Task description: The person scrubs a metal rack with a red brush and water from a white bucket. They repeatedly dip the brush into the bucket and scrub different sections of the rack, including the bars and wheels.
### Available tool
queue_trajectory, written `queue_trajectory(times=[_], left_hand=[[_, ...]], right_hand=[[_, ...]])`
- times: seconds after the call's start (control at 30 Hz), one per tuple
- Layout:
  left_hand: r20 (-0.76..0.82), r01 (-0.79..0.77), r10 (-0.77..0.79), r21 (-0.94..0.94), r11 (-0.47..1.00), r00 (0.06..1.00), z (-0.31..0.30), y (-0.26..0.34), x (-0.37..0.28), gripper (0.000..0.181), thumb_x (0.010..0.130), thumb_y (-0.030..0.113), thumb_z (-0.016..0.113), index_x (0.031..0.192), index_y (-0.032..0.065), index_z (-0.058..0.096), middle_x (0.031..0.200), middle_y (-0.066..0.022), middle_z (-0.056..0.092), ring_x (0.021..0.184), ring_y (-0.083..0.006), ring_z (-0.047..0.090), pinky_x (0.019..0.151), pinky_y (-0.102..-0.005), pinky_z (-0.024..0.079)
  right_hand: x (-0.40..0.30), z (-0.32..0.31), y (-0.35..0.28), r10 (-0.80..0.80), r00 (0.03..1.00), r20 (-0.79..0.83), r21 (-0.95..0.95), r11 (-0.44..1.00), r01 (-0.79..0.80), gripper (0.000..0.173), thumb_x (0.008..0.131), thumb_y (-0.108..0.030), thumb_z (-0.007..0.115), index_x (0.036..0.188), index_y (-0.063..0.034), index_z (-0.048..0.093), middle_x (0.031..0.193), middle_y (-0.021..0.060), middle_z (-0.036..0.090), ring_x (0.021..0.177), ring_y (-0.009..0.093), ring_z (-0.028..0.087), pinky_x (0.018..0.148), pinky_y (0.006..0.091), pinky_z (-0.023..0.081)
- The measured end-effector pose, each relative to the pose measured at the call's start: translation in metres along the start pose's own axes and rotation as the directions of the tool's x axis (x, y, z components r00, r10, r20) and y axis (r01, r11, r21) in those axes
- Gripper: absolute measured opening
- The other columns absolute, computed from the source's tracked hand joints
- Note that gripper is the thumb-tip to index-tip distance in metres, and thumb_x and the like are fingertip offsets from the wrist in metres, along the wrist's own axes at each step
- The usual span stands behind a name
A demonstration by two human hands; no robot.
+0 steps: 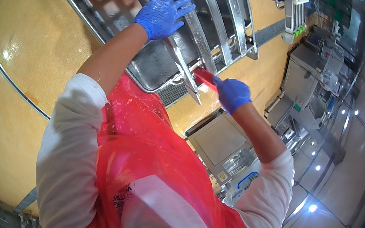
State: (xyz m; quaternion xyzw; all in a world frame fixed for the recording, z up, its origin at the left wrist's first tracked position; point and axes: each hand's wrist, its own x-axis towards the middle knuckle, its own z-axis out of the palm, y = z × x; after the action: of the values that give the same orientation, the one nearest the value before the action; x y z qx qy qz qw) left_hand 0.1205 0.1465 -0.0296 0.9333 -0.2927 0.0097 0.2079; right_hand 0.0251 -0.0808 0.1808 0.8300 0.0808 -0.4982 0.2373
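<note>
My left hand [163, 15], in a wet blue glove, lies flat with fingers spread over the bars of a stainless steel rack frame [198, 28]. It holds nothing. Under and behind the bars is a deep stainless steel tub [153, 71] with a rounded rim. My right hand [232, 94], also blue-gloved, is closed around one end of a long red tool [205, 78], perhaps a brush. The tool's far end reaches in between the metal bars and is partly hidden, so its exact kind cannot be told.
A drain grate [173, 93] runs through the wet yellow floor [29, 57] beneath the tub. Steel machines [219, 138] stand to the right. Another wheeled metal frame [293, 24] is farther off. A red plastic apron [148, 158] covers my front.
</note>
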Motion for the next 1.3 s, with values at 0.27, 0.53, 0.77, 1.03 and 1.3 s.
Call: queue_trajectory(times=[0.27, 0.53, 0.77, 1.03, 1.3], left_hand=[[0.003, -0.003, 0.002, 0.023, 1.000, 1.000, 0.001, 0.000, 0.002, 0.061, 0.099, 0.046, 0.052, 0.155, 0.0278, 0.039, 0.162, 0.0004, 0.035, 0.151, -0.0266, 0.028, 0.123, -0.0554, 0.018], [-0.011, 0.007, -0.006, 0.017, 1.000, 1.000, 0.002, 0.000, 0.001, 0.060, 0.099, 0.046, 0.052, 0.154, 0.0264, 0.041, 0.162, 0.0004, 0.036, 0.151, -0.0257, 0.028, 0.123, -0.0548, 0.019], [-0.037, -0.008, 0.008, 0.019, 1.000, 0.999, 0.005, 0.000, 0.002, 0.059, 0.099, 0.043, 0.052, 0.154, 0.0268, 0.041, 0.161, -0.0002, 0.038, 0.151, -0.0257, 0.029, 0.122, -0.0547, 0.019], [-0.026, -0.003, 0.005, 0.043, 0.999, 1.000, 0.006, -0.001, 0.003, 0.059, 0.099, 0.043, 0.051, 0.155, 0.0283, 0.038, 0.161, 0.0003, 0.037, 0.150, -0.0256, 0.030, 0.121, -0.0557, 0.019], [0.077, -0.043, 0.033, 0.129, 0.991, 0.996, -0.015, 0.022, 0.021, 0.062, 0.098, 0.045, 0.055, 0.153, 0.0213, 0.041, 0.160, -0.0041, 0.036, 0.148, -0.0308, 0.032, 0.119, -0.0585, 0.018]], right_hand=[[0.039, 0.004, -0.002, -0.130, 0.980, 0.153, -0.036, 0.990, 0.137, 0.030, 0.098, -0.021, 0.050, 0.118, -0.0109, 0.069, 0.102, 0.0199, 0.073, 0.093, 0.038, 0.072, 0.083, 0.0496, 0.055], [0.017, -0.014, 0.022, -0.168, 0.931, 0.325, 0.086, 0.985, 0.148, 0.028, 0.095, -0.019, 0.051, 0.111, -0.0093, 0.071, 0.101, 0.0214, 0.072, 0.094, 0.040, 0.070, 0.082, 0.0502, 0.055], [0.043, 0.030, 0.013, -0.270, 0.941, 0.203, 0.113, 0.961, 0.251, 0.027, 0.093, -0.012, 0.050, 0.113, -0.0089, 0.069, 0.103, 0.0226, 0.071, 0.092, 0.041, 0.071, 0.082, 0.0483, 0.056], [0.042, 0.052, -0.010, 0.023, 1.000, 0.019, 0.136, 0.990, -0.025, 0.029, 0.099, -0.018, 0.045, 0.110, -0.0039, 0.068, 0.101, 0.0191, 0.072, 0.093, 0.040, 0.071, 0.081, 0.0500, 0.056], [-0.099, 0.079, 0.097, 0.083, 0.995, 0.054, 0.342, 0.935, -0.096, 0.048, 0.091, -0.012, 0.055, 0.138, -0.0180, 0.057, 0.093, 0.0238, 0.070, 0.085, 0.041, 0.069, 0.076, 0.0523, 0.054]])
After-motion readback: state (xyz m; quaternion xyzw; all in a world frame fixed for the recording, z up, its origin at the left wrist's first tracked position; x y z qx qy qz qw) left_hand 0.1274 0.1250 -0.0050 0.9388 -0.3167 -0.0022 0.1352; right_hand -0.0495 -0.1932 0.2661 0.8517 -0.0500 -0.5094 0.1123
